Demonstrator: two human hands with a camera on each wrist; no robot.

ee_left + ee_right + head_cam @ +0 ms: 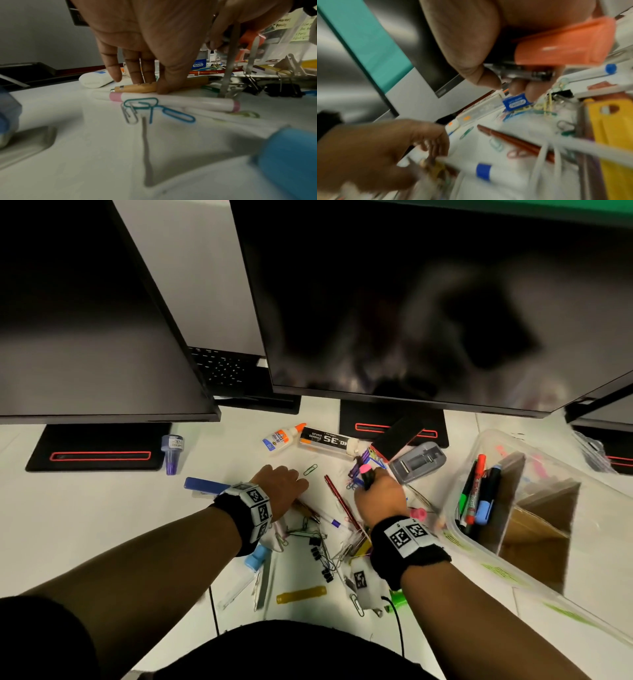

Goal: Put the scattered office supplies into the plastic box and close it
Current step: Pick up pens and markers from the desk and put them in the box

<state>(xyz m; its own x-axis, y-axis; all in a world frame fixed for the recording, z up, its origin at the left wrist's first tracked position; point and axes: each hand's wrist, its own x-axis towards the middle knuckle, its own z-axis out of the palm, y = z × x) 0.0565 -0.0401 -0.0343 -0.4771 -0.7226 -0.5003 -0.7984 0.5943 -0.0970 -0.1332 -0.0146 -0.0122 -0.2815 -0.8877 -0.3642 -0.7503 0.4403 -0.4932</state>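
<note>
The clear plastic box (460,474) stands open at the right with several markers (476,494) upright inside. My right hand (373,487) grips a black marker with a pink-orange cap (366,474) over the pile of supplies, left of the box; the right wrist view shows the cap (565,44) beside my thumb. My left hand (281,486) reaches down onto the table. In the left wrist view its thumb and fingers (135,75) pinch a wooden pen (135,88) lying flat. A white marker with pink bands (171,102) and paper clips (142,106) lie just in front of it.
A glue bottle (281,436), staples box (325,440), grey stapler (418,462), red pen (342,501), black binder clips (318,553), yellow strip (301,594) and ink bottle (173,451) lie scattered on the white desk. Two dark monitors (428,302) overhang the back.
</note>
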